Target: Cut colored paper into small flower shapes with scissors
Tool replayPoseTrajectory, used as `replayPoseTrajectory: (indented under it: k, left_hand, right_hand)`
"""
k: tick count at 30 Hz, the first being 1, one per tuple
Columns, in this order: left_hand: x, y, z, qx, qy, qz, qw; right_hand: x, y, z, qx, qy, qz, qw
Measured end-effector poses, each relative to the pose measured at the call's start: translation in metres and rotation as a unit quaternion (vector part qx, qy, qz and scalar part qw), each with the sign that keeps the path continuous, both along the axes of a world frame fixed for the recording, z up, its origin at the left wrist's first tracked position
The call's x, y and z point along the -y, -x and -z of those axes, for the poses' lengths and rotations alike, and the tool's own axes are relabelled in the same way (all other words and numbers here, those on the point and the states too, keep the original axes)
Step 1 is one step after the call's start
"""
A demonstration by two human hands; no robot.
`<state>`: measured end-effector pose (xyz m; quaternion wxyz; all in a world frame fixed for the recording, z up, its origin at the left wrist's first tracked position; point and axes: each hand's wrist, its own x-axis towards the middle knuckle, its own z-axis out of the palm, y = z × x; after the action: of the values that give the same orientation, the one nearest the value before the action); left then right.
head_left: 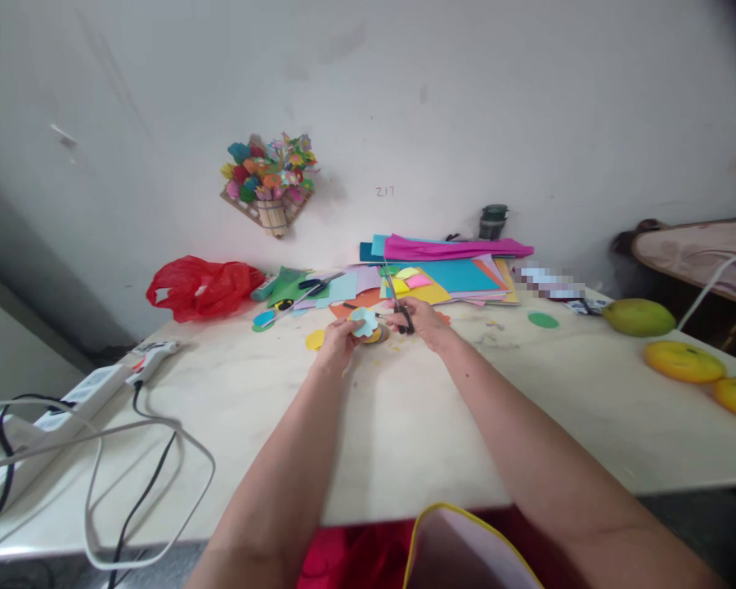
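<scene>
My left hand [338, 342] is closed on a light blue paper flower [364, 321] with a scalloped edge. Scissors [403, 317] with dark handles are in my right hand [424, 322], their blades pointing up and away from me. A thin dark-tipped stick, perhaps a pen, also shows at my right fingers, close to the flower's right edge. Beneath the flower lie yellow and brownish paper pieces, partly hidden by my left hand. A yellow paper circle [315, 339] lies just left of that hand, and orange paper [351, 306] is behind it.
Coloured sheets [472, 278] are piled at the back beside a second pair of scissors [319, 284]. A red plastic bag [202, 288] sits at left. Power strips [86, 397] and loose cables fill the left front. Mangoes [684, 361] and a green paper circle [543, 320] lie at right.
</scene>
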<state>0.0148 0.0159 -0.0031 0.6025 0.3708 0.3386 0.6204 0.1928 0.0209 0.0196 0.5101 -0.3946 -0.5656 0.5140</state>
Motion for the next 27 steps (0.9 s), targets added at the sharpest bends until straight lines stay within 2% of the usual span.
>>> replayPoseTrajectory:
  k: [6, 9, 12, 15, 20, 27]
  left_hand:
    - [0.002, -0.002, 0.003, -0.074, -0.010, 0.075, 0.994]
    - [0.001, -0.002, 0.005, -0.084, 0.009, 0.090, 0.992]
    - [0.001, -0.004, 0.006, -0.089, 0.018, 0.082, 0.992]
    - [0.002, -0.006, 0.004, -0.078, 0.007, 0.068, 0.995]
    - [0.003, -0.010, 0.002, -0.026, -0.005, 0.049, 0.998]
    - [0.005, -0.014, 0.000, 0.040, 0.009, 0.011, 0.999]
  right_hand:
    - [0.009, 0.008, -0.008, -0.023, 0.003, -0.030, 0.999]
    - [0.014, 0.012, -0.010, -0.011, 0.008, -0.042, 0.999]
    - [0.013, 0.015, -0.008, -0.004, 0.011, -0.033, 0.999]
    - [0.011, 0.019, -0.004, -0.018, 0.011, 0.004, 1.000]
    - [0.010, 0.030, 0.001, -0.061, 0.013, 0.064, 0.996]
    - [0.012, 0.045, 0.008, -0.087, 0.006, 0.103, 0.991]
